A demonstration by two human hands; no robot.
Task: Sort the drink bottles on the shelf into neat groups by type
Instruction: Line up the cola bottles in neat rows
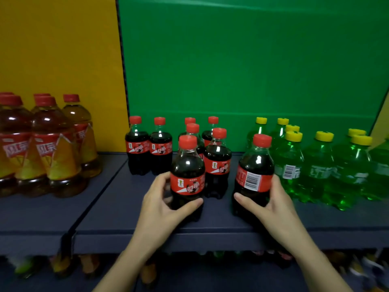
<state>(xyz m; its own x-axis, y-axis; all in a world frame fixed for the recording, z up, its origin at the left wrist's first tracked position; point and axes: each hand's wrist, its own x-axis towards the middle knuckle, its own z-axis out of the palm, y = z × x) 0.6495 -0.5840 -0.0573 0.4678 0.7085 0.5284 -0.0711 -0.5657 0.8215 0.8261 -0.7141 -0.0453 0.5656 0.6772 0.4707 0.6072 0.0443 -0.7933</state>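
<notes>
While the tea bottles [52, 148] stand packed at the far left of the shelf [117, 207], well apart from the rest, the work sits in the middle and to the right. The cola group [217, 163] stands upright in loose rows just behind the left hand [160, 207]. Its fingers [163, 180] curl round the lower body of the front cola bottle [187, 175], with the thumb across the near side. That bottle is upright, just in front of its group. Further right, across a bare strip of shelf, the stray cola bottle [252, 178] also stands upright, barcode toward the camera. It is just beside the green soda bottles [315, 165] and may touch the nearest one. The right hand [273, 203] wraps it low down, thumb on its left side and the other digits between it and the green ones. The coming move, as I judge it, turns on that strip: the stray lies right of its own kind, so it needs to go left, upright, and the right hand is the nearer one
</notes>
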